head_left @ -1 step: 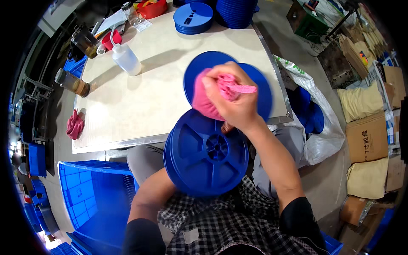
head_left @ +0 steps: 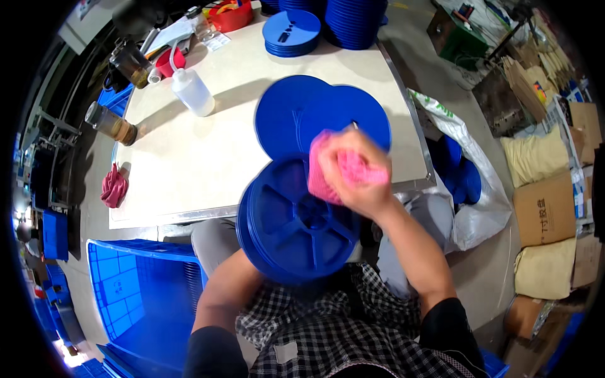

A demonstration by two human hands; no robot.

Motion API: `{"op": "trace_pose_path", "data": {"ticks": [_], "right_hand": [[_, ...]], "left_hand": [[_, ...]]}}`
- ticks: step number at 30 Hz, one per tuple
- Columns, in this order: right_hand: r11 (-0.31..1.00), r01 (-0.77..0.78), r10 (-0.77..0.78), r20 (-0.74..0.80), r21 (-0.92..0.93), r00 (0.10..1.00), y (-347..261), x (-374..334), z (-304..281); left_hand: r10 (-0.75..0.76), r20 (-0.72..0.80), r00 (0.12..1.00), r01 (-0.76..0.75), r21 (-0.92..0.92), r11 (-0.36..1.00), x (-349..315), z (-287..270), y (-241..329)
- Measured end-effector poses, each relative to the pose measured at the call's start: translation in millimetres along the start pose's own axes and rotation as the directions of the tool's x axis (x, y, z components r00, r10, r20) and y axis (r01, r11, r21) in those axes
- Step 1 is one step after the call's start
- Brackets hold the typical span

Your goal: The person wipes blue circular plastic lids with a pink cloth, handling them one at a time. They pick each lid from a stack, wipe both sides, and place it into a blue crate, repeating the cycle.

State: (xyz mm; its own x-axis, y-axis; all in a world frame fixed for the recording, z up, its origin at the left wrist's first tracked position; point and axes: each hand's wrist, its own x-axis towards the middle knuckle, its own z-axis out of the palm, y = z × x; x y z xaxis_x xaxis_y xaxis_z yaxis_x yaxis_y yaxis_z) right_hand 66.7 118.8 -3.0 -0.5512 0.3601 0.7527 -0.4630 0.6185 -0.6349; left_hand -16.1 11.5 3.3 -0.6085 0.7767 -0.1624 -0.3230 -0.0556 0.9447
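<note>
A blue plastic reel (head_left: 277,208), spoked and made of two round flanges, is tilted over my lap at the table's front edge. My left forearm (head_left: 230,283) runs up behind it; the reel hides that hand and rests on it. A bunched pink cloth (head_left: 324,173) is gripped in my right hand (head_left: 360,173), which is closed and smeared by motion. That hand is over the reel's upper right edge, and the cloth covers part of the flange. Just beyond, two flat blue discs (head_left: 277,116) overlap on the table.
On the white table (head_left: 189,164) stand a squeeze bottle (head_left: 194,93), a tea bottle (head_left: 112,123), a crumpled red cloth (head_left: 114,188) and stacks of blue discs (head_left: 292,30). A blue crate (head_left: 145,296) sits at left. A white sack (head_left: 485,208) with blue pieces is at right.
My right hand and the cloth have moved down and slightly right, nearer the reel. More of the two discs behind now shows. The reel has shifted slightly left.
</note>
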Motion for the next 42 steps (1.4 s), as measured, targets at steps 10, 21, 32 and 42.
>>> {"op": "trace_pose_path", "data": {"ticks": [10,21,32,42], "right_hand": [[1.000,0.010,-0.010,-0.035,0.022,0.999,5.3,10.6,-3.4],[0.994,0.107,-0.106,-0.142,0.000,0.984,13.5,12.2,-1.7],[0.725,-0.524,0.688,-0.494,0.447,0.531,44.6,7.3,-124.5],[0.979,-0.077,0.159,-0.477,0.188,0.865,-2.0,18.9,-108.6]], "left_hand": [[-0.024,0.041,0.999,0.025,-0.008,1.000,0.7,7.0,-1.9],[-0.039,0.110,0.993,0.040,-0.007,0.999,5.8,8.0,-6.1],[0.110,-0.066,0.992,-0.118,-0.131,0.984,-28.0,1.3,40.5],[0.083,-0.043,0.996,-0.084,-0.031,0.996,-34.4,-11.0,46.8]]}}
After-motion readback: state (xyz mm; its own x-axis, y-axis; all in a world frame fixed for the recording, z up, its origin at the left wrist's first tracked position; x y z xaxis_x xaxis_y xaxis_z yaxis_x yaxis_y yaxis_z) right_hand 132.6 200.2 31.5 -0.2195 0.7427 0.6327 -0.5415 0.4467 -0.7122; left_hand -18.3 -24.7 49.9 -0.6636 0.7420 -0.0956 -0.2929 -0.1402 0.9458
